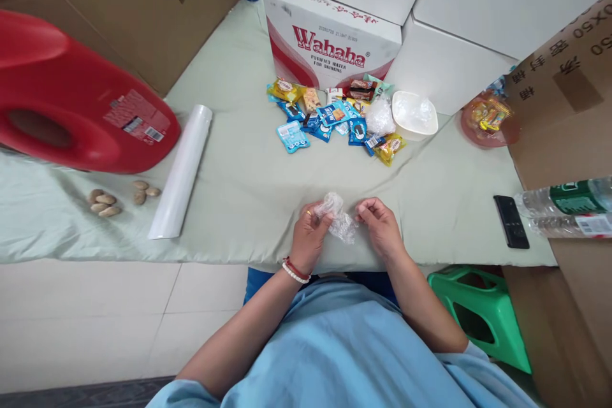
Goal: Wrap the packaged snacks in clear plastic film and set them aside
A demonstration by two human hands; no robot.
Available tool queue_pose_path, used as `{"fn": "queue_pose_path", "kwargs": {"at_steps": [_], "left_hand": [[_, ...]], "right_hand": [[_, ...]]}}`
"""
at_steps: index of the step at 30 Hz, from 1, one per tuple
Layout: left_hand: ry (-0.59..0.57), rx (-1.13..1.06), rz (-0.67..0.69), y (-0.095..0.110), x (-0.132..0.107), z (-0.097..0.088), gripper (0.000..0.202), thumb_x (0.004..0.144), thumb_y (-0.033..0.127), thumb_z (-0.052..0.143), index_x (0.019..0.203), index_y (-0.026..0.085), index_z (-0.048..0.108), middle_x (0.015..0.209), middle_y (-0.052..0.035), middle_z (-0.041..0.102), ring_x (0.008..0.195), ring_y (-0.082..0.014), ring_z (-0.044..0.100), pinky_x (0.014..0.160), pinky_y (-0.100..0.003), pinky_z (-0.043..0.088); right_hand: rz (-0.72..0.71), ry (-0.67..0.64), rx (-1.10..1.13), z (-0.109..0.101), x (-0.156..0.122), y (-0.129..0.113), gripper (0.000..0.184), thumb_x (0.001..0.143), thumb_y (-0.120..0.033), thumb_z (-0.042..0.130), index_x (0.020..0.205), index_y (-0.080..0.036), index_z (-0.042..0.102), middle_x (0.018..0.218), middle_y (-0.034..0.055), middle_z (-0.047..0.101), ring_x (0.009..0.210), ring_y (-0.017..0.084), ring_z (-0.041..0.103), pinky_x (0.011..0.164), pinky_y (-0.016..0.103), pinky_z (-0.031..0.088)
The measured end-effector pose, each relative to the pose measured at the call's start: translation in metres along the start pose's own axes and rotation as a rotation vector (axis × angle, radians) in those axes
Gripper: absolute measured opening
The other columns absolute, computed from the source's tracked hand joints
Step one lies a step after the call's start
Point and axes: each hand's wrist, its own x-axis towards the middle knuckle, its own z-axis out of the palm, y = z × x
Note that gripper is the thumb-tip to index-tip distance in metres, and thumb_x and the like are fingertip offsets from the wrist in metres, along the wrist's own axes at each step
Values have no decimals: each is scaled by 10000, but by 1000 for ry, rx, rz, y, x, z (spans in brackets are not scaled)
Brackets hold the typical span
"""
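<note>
Crumpled clear plastic [340, 222]: over table [248, 217] front, pinched in left hand [310, 233] | Right hand [380, 226]: fingers curled alongside, grip cannot be told | Done: similar bundle [381, 116], judged finished, beside white bowl [417, 134] | Left: held plastic, judged unfinished

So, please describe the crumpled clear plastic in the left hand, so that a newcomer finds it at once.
From the Wahaha box at the back, come straight down the pale green tablecloth towards its front edge. There, fingers of the left hand pinch the crumpled clear plastic, with the right hand just beside it. Unlike the wad beside the white bowl, this one is held.
</note>
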Motion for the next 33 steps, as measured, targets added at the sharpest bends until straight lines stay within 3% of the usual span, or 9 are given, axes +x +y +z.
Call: {"fn": "queue_pose_path", "kwargs": {"at_steps": [3,5,9,14,19,24,26,29,33], "left_hand": [[-1,111,67,4,-3,6,357,846,537,795,876,200,680,940,-25,652,839,-168,594,791,-287,487],[-65,82,32,7,-6,10,376,903,570,726,847,205,659,829,-2,617,761,-160,553,728,-284,460],[-133,39,-42,10,-7,12,411,891,604,721,833,206,635,736,20,586,705,-156,528,695,-287,451],[-112,-28,-72,10,-1,1,444,842,614,777,807,204,613,747,24,594,714,-140,533,715,-275,458],[-163,-244,-165,7,3,2,456,812,573,847,826,203,581,804,25,619,737,-125,544,728,-257,467],[-119,-197,-129,3,4,4,444,848,574,820,846,209,566,785,35,581,728,-118,538,717,-242,469],[-93,-193,-125,4,5,2,442,834,562,832,905,211,573,847,24,601,768,-122,578,740,-244,490],[-121,-182,-158,8,6,0,580,719,459,932,1105,228,567,1169,-33,621,898,-137,651,808,-274,549],[-204,-55,-166,10,3,-3,754,671,331,926,1288,251,500,1397,-114,520,1038,-204,676,854,-360,607]], "right_hand": [[-16,-171,-84,4,-6,-7,432,717,-528,915,977,-256,703,1032,24,712,893,182,638,802,304,517],[11,-210,-57,10,-10,-5,435,725,-532,915,984,-253,704,986,17,715,845,174,640,778,303,514],[93,-73,136,11,-9,5,409,756,-566,885,805,-225,665,719,-31,608,642,119,511,629,250,424],[134,63,279,-17,1,-2,448,664,-522,957,762,-219,641,712,-42,564,645,108,482,616,234,437],[241,32,321,-40,-1,-12,492,626,-514,990,770,-224,619,738,-37,592,669,125,528,614,246,490],[240,-92,163,-41,-10,-6,522,753,-702,851,926,-232,704,855,13,693,775,178,609,669,284,505],[212,-106,78,-39,-11,-4,489,749,-653,880,852,-212,695,775,-6,652,701,145,551,636,258,450],[183,-19,100,-35,-10,-3,496,711,-599,925,751,-202,632,672,-46,561,615,105,452,583,237,373],[226,49,263,-33,-7,-6,487,675,-563,956,804,-204,654,706,-43,585,629,109,482,595,240,400]]}}
